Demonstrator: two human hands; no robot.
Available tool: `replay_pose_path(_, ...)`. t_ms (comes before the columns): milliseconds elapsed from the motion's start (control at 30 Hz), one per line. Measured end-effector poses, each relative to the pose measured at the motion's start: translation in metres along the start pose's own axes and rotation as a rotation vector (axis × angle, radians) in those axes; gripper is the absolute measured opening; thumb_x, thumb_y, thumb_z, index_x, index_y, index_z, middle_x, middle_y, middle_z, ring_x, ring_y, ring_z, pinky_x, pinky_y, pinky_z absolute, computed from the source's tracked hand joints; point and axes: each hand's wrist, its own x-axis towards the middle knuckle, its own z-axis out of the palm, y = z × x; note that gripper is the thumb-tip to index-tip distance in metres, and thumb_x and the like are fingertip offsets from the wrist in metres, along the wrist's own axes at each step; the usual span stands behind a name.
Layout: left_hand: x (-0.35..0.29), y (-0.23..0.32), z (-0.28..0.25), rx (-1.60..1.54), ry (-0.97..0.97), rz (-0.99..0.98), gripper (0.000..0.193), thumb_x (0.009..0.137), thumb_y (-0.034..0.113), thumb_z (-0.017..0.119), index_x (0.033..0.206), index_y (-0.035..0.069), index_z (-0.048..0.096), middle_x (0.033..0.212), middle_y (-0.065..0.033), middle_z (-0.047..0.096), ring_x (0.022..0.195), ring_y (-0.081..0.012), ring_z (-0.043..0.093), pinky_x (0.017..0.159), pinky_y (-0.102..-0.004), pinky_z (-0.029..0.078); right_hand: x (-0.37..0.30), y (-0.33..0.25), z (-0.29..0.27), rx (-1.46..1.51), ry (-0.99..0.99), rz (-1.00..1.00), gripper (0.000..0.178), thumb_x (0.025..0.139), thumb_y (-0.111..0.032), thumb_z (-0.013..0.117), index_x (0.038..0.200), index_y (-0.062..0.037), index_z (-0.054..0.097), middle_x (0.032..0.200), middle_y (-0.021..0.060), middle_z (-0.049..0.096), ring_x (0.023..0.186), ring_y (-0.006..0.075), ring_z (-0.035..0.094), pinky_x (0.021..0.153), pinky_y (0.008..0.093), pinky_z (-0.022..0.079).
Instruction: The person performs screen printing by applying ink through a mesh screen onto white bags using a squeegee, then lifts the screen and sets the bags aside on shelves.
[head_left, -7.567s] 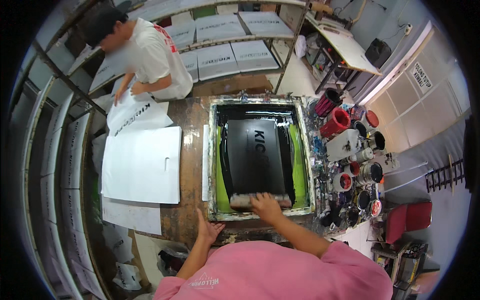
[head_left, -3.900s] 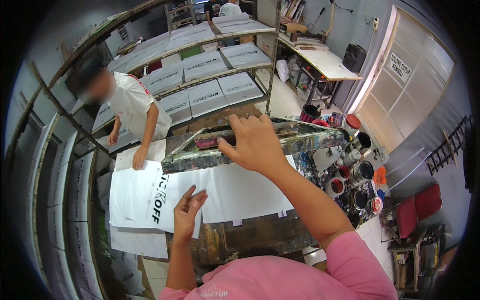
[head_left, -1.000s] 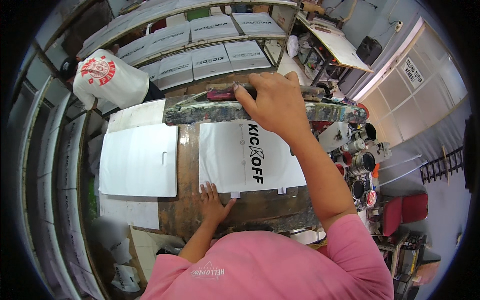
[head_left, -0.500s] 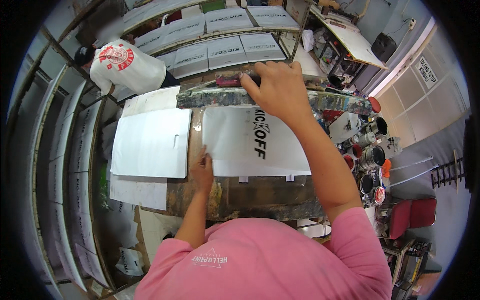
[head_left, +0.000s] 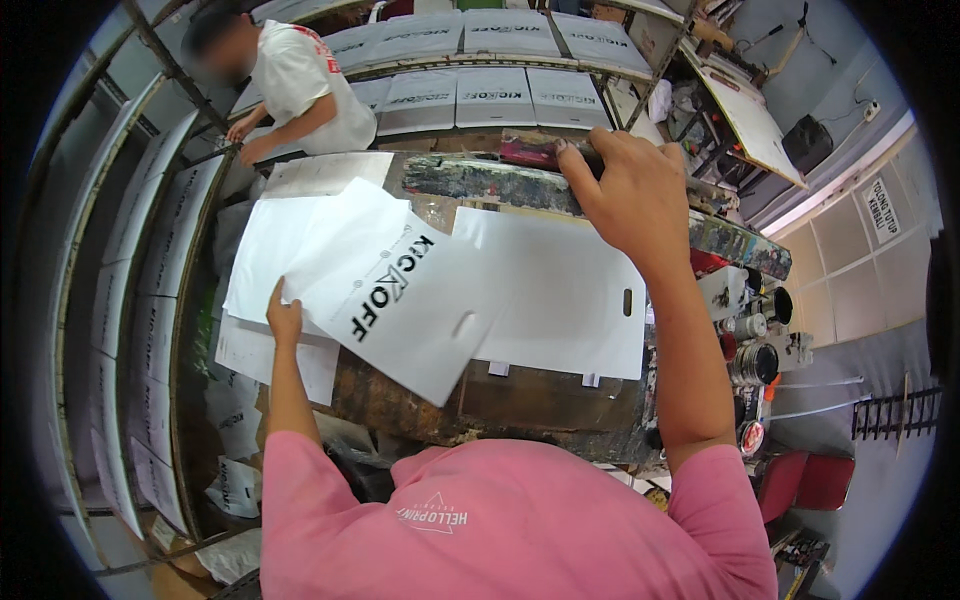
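My left hand, fingers closed, pinches the edge of a white plastic bag with black printed lettering and a handle slot. This bag slants in the air, partly over a stack of white bags on the left. A plain white bag lies flat on the table in front of me, its dark handle slot toward the right. My right hand is closed over the upper edge of an ink-stained screen-printing frame, tilted up at the table's far side. A dark red bar shows beside my right thumb.
Drying racks with printed bags stand on the left and behind the table. Another person in a white shirt is at the far-left rack. Ink cans crowd the right side, near a red chair.
My left hand has drawn the printed bag up and leftward off the table, uncovering the plain one. My right hand stays on the frame. The other person has turned toward the left rack.
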Motion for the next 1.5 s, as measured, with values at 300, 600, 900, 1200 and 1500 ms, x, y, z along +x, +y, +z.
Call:
replay_pose_path(300,-0.163,0.107,0.115,0.164,-0.436,0.239,0.029,0.100,0.017,0.064,0.124,0.001,0.065,0.100,-0.0239,0.071,0.093,-0.0438,0.067,0.080,-0.0493,0.054,-0.012,0.005,0.010,0.049,0.066,-0.024,0.046,0.095,-0.046,0.062,0.082,-0.0031,0.071,0.081,0.0158,0.070,0.082,0.0332,0.067,0.087,0.0489,0.041)
replay_pose_path(600,-0.299,0.189,0.099,0.211,-1.177,0.408,0.048,0.096,0.057,0.064,0.096,0.009,0.076,0.095,-0.0159,0.075,0.089,-0.0394,0.072,0.074,-0.0513,0.056,-0.039,0.002,0.021,-0.005,0.114,-0.063,0.049,0.096,-0.051,0.058,0.090,-0.0059,0.075,0.087,0.0144,0.071,0.089,0.0301,0.065,0.090,0.0478,0.039)
replay_pose_path(900,-0.301,0.208,0.099,0.083,-1.083,0.272,0.056,0.099,0.058,0.062,0.106,0.005,0.078,0.094,-0.0167,0.076,0.091,-0.0349,0.074,0.080,-0.0457,0.057,-0.050,0.000,0.018,-0.017,0.086,-0.058,0.048,0.097,-0.049,0.059,0.097,-0.0032,0.074,0.089,0.0129,0.070,0.089,0.0303,0.065,0.093,0.0474,0.039)
replay_pose_path(1200,-0.180,0.370,-0.025,-1.744,-0.731,-0.286,0.109,0.099,0.071,0.052,0.162,-0.007,0.009,0.155,-0.0343,0.041,0.136,-0.0404,0.055,0.120,-0.0500,0.042,-0.097,-0.013,0.022,-0.043,0.045,-0.043,0.072,0.095,-0.051,0.061,0.139,0.0063,0.057,0.090,0.0137,0.067,0.086,0.0298,0.060,0.089,0.0457,0.039)
replay_pose_path(1500,-0.244,0.262,-0.006,-1.334,-0.770,-1.039,0.150,0.076,0.097,0.051,0.160,-0.007,-0.015,0.165,-0.0392,0.009,0.147,-0.0517,0.036,0.116,-0.0562,0.042,-0.256,-0.003,0.101,0.025,-0.479,-0.184,0.043,0.093,-0.045,0.069,0.120,-0.0108,0.069,0.101,0.0124,0.065,0.102,0.0313,0.060,0.088,0.0486,0.046)
